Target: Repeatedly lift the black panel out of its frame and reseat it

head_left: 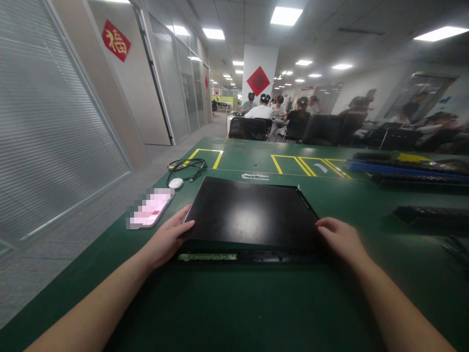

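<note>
A flat black panel with a glossy sheen, which looks like a display screen (245, 210), is tilted above a shallow black frame on the table. Along the frame's near side shows a strip of green circuit board (207, 256). My left hand (170, 237) grips the screen's left edge, thumb on top and fingers partly hidden behind the edge. On the other side my right hand (340, 239) pinches the right edge near its front corner. A thin rim shows at the screen's far right corner. How far the screen is separated from the frame underneath I cannot tell.
On the green table (234, 308), a phone (152, 210) lies at left beside a white rounded object (176, 183) and a coiled black cable (188, 167). Dark parts and a blue tray (410, 168) stand at right. People sit at tables beyond.
</note>
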The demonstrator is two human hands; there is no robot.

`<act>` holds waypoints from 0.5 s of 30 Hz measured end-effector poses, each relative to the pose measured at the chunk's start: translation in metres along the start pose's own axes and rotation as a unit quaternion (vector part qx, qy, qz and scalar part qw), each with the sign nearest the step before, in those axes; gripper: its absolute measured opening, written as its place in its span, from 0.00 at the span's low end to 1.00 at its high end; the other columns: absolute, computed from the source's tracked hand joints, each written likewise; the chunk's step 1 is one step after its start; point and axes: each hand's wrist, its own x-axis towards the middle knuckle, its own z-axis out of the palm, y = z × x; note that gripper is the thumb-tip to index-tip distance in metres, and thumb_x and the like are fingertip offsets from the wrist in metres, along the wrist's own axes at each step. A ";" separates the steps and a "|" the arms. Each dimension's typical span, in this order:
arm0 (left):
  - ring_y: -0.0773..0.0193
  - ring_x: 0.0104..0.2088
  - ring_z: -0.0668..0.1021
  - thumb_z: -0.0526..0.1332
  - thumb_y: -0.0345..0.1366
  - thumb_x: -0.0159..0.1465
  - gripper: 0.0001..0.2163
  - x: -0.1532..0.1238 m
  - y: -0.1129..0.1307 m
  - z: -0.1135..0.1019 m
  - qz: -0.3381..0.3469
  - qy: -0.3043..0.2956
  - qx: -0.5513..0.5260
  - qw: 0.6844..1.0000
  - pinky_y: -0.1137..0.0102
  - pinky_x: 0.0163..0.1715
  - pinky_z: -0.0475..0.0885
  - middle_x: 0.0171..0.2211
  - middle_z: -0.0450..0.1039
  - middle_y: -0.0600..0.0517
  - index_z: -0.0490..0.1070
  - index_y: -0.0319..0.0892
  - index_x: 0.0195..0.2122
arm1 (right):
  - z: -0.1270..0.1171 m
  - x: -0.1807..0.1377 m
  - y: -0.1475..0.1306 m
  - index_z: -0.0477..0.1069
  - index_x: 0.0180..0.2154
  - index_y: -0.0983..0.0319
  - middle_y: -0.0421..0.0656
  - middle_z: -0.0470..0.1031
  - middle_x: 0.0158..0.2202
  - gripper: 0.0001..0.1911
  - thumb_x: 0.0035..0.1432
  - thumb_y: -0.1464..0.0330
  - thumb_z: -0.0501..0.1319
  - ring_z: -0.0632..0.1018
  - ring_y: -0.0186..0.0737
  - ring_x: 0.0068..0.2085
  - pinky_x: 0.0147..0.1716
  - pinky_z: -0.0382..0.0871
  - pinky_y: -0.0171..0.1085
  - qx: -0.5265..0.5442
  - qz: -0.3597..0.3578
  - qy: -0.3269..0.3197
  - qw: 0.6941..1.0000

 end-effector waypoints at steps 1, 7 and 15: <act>0.49 0.48 0.82 0.69 0.28 0.56 0.36 0.000 0.000 0.000 -0.001 0.001 -0.002 1.000 0.65 0.46 0.77 0.55 0.78 0.43 0.63 0.45 0.66 | 0.000 0.000 0.000 0.80 0.33 0.56 0.42 0.83 0.36 0.13 0.49 0.63 0.58 0.80 0.47 0.40 0.41 0.69 0.41 -0.001 -0.002 0.002 1.000; 0.48 0.50 0.82 0.71 0.29 0.54 0.38 0.001 -0.001 -0.001 -0.002 0.001 -0.003 1.000 0.64 0.46 0.78 0.56 0.77 0.43 0.63 0.45 0.67 | 0.002 0.001 0.004 0.80 0.33 0.56 0.42 0.83 0.36 0.14 0.50 0.63 0.57 0.80 0.46 0.39 0.40 0.68 0.41 -0.014 -0.009 0.002 1.000; 0.48 0.55 0.78 0.69 0.32 0.56 0.36 0.004 -0.003 -0.004 -0.003 0.002 0.008 1.000 0.67 0.41 0.78 0.59 0.74 0.46 0.63 0.46 0.66 | 0.002 0.002 0.003 0.80 0.35 0.57 0.43 0.83 0.37 0.15 0.50 0.62 0.57 0.79 0.46 0.40 0.39 0.68 0.40 -0.014 -0.001 -0.011 1.000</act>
